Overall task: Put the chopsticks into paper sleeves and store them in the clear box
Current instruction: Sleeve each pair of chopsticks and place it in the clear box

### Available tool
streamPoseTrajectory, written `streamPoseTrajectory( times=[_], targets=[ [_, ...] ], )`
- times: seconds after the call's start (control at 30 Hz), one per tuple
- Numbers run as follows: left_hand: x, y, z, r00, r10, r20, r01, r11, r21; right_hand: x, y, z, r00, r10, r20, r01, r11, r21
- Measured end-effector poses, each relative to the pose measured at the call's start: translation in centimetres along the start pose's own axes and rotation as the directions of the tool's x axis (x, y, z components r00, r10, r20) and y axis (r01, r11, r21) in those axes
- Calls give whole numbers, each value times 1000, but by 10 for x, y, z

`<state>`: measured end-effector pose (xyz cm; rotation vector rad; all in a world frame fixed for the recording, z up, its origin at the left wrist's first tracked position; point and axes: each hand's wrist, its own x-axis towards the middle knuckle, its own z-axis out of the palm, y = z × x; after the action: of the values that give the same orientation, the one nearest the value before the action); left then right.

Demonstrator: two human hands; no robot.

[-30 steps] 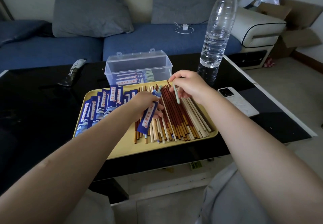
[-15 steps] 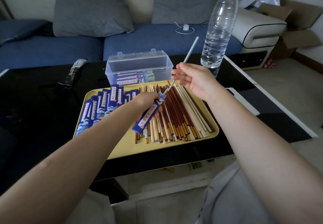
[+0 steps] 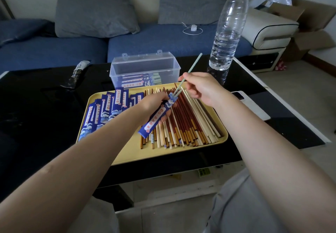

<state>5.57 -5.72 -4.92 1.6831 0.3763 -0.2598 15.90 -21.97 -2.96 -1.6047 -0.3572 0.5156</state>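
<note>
Left hand (image 3: pixel 154 103) grips blue sleeve (image 3: pixel 156 118); right hand (image 3: pixel 200 89) pinches pale chopsticks (image 3: pixel 189 71), tips at sleeve mouth. Keep both tips together, slide straight down along sleeve.

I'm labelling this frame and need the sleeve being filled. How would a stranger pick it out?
Find the yellow tray on the black table. Above its middle, the left hand grips one blue paper sleeve. Unlike the flat stack of sleeves at the tray's left, it is lifted, with pale green chopsticks entering its top.

Blue sofa (image 3: pixel 163 40) behind black table (image 3: pixel 36 105)
</note>
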Motion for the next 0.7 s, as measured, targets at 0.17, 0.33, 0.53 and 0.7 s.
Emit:
streamPoseTrajectory(
  times=[0.17, 0.33, 0.53, 0.7],
  targets=[
    [1, 2, -1, 997, 13, -80, -13, 1000, 5, -7, -7, 4, 943, 297, 151, -168, 815, -555],
    [3, -2, -2, 994, -28, -109, 20, 997, -73, -3, -4, 4, 995, 39, -94, -67, 947, -314],
    [1, 0, -1, 995, -30, -100, 24, 998, -61, -2, -1, 12, 986, -85, -140, 38, 950, -311],
    [-1, 1, -2, 994, -32, -102, 29, 999, -32, -1, 1, 19, 988, -108, -114, 58, 928, -368]
  ],
)
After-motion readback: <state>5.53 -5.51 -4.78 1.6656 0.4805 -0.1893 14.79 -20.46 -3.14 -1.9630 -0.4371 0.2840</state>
